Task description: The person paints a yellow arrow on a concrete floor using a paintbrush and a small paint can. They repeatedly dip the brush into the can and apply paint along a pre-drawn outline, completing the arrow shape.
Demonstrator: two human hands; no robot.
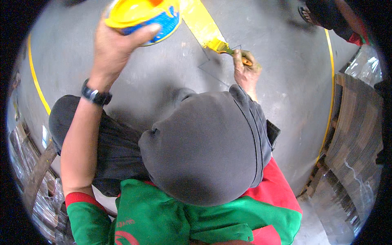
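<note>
My left hand [118, 45] grips a blue paint can [169, 24] by its side, thumb over the outer wall. Yellow paint coats the can's inside and rim, and it is tilted so the opening faces up and away. In my right hand [247, 73] is a paintbrush [226, 50], held by its handle, whose orange end shows between the fingers. Its yellow-coated bristles touch the near end of a wide yellow stripe [203, 22] on the grey floor. Thin dark outline marks [212, 72] continue on the floor toward me from that end.
My dark-clad knee [204, 143] fills the middle. Narrow yellow lines run along the floor at left [36, 79] and right [331, 69]. Stacked cardboard sheets [353, 118] stand at right, plastic-wrapped goods [24, 159] at left. Another person's leg [328, 16] is at the upper right.
</note>
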